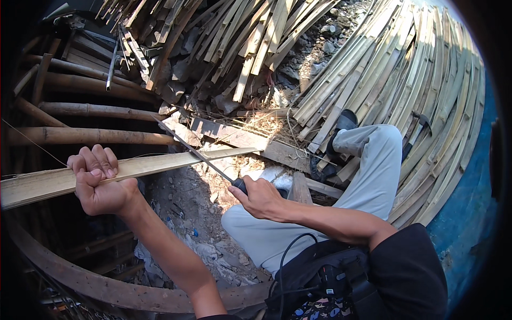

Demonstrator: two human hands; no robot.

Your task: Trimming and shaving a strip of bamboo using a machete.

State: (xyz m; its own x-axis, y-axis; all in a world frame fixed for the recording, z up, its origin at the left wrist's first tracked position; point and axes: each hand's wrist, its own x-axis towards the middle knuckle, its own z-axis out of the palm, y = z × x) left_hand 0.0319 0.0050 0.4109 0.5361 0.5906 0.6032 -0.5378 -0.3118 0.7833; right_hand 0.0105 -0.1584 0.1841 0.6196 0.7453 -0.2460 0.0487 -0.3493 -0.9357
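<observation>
My left hand (97,178) is wrapped round a long pale bamboo strip (154,164), which runs from the left edge toward the middle. In my right hand (261,198) is the dark handle of a long, narrow knife (184,141). Its blade slants up and to the left and crosses the strip near the strip's right end. Whether the edge is cutting into the bamboo cannot be made out. My bent leg in light trousers is beside the right hand.
Split bamboo slats (384,69) are piled at the right, with a hammer (418,133) lying on them. More slats (234,32) lie at the back. Round bamboo poles (101,111) cross the left side. A wooden plank (277,152) lies ahead; blue sheeting (464,218) is far right.
</observation>
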